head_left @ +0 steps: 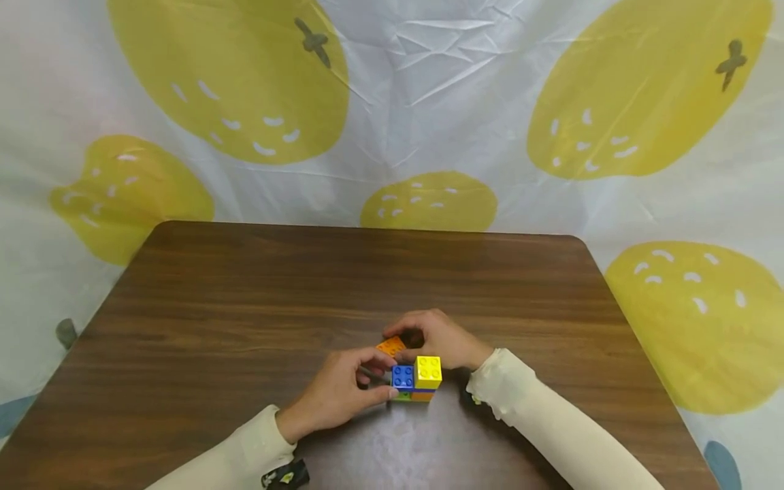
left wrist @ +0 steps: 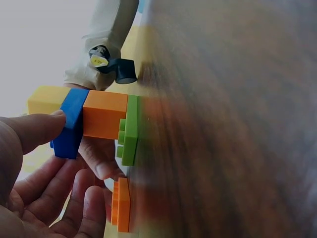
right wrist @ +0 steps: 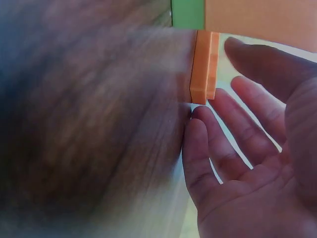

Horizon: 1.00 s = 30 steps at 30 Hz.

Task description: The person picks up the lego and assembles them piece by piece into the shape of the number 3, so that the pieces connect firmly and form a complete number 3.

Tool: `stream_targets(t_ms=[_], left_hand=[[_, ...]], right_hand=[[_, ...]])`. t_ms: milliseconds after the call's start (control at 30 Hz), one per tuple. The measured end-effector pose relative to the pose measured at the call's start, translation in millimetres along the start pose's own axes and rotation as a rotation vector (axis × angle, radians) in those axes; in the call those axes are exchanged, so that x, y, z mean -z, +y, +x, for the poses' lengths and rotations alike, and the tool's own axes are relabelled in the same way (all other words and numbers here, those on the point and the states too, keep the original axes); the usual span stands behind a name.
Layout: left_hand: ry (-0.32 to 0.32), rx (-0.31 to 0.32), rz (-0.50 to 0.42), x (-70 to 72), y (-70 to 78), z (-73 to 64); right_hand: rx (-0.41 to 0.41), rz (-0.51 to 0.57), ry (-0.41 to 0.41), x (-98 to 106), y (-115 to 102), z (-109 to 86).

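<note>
A stack of toy building bricks stands on the table (head_left: 275,286): a green flat brick (left wrist: 131,130) at the bottom, an orange brick (left wrist: 105,114) on it, a blue brick (head_left: 402,376) above, and a yellow brick (head_left: 428,372) on top at the right. My left hand (head_left: 339,384) pinches the blue brick, thumb on the near side and fingers on the far side. Behind the stack a loose orange flat brick (head_left: 390,346) lies studs up. Around it my right hand (head_left: 437,338) has its fingers loosely bent, thumb apart from the brick (right wrist: 199,69); fingertips are close to its end.
A cloth printed with yellow fruit (head_left: 429,201) hangs behind the table and at its sides. Dark straps with small devices sit at both wrists, the left one (head_left: 286,474) near the table's front.
</note>
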<state>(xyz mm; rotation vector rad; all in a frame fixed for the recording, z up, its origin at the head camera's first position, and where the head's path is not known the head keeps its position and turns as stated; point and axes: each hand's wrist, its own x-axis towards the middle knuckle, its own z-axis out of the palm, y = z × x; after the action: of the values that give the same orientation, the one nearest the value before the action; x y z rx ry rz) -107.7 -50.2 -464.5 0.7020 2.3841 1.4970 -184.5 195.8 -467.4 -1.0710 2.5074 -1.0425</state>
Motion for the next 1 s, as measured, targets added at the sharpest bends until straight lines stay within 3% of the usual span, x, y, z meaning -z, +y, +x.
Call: stream_targets(t_ms=[233, 600, 1000], left_hand=[[0.003, -0.007, 0.015, 0.3, -0.5, -0.6], [-0.002, 0.010, 0.007, -0.4, 1.1, -0.3], [-0.005, 0.008, 0.009, 0.1, 1.0, -0.6]], right_hand=[[0.000, -0.076, -0.026, -0.4, -0.4, 1.7], [0.042, -0.167, 0.002, -3.5, -0.6, 1.4], [0.010, -0.109, 0.026, -2.2, 1.6, 0.9]])
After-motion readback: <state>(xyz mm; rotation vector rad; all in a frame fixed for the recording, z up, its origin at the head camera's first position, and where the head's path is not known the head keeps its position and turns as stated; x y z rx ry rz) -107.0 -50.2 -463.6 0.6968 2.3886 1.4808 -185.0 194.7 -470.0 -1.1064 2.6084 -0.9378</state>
